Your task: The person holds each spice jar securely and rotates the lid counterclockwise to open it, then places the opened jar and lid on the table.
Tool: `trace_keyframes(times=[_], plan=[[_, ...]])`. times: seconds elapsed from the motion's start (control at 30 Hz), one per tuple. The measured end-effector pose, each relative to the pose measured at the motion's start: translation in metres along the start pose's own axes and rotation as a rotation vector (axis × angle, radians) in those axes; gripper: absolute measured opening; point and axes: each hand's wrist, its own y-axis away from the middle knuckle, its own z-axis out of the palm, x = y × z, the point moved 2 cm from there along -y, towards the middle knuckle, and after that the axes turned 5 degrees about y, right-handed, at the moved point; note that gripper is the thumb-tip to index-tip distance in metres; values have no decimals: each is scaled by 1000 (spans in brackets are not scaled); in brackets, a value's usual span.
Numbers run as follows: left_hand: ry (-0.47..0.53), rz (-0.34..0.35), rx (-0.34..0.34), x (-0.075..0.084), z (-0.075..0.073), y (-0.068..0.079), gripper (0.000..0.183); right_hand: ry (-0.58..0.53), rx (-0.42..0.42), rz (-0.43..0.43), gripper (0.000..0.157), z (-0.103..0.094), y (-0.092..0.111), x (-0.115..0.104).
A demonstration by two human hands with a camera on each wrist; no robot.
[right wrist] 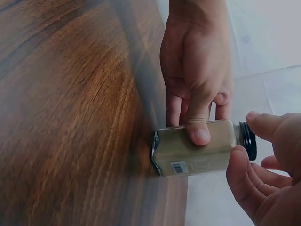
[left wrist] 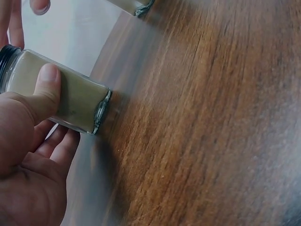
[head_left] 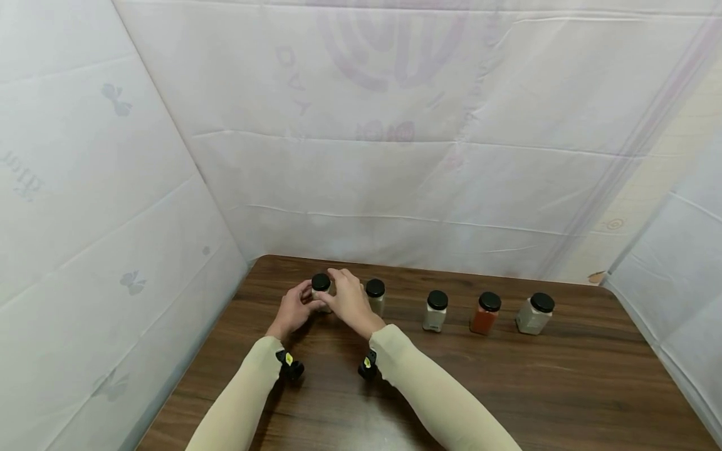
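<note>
A clear square spice jar (head_left: 321,283) with a black screw lid and pale olive-brown powder is upright near the table's back left. My left hand (head_left: 292,309) grips its body, with the thumb (left wrist: 48,80) across one face and the fingers behind it. A small printed label shows on the jar (right wrist: 193,153) in the right wrist view. My right hand (head_left: 351,302) is at the jar's top, its spread thumb and fingers around the black lid (right wrist: 248,141). In the left wrist view, one right-hand fingertip (left wrist: 40,5) is apart from the lid.
Right of the hands stands a similar jar (head_left: 375,294), partly behind my right hand. Further right are a jar of whitish powder (head_left: 435,316), a jar of red-orange powder (head_left: 484,318) and another pale jar (head_left: 531,318). White sheeting (head_left: 361,175) walls in the brown wooden table (head_left: 507,388).
</note>
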Motion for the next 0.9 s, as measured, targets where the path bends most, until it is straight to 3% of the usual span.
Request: trace_keyframes(times=[0.9], plan=[[-7, 18, -14, 2, 0, 0, 57, -112, 83, 69, 44, 14, -7, -1]])
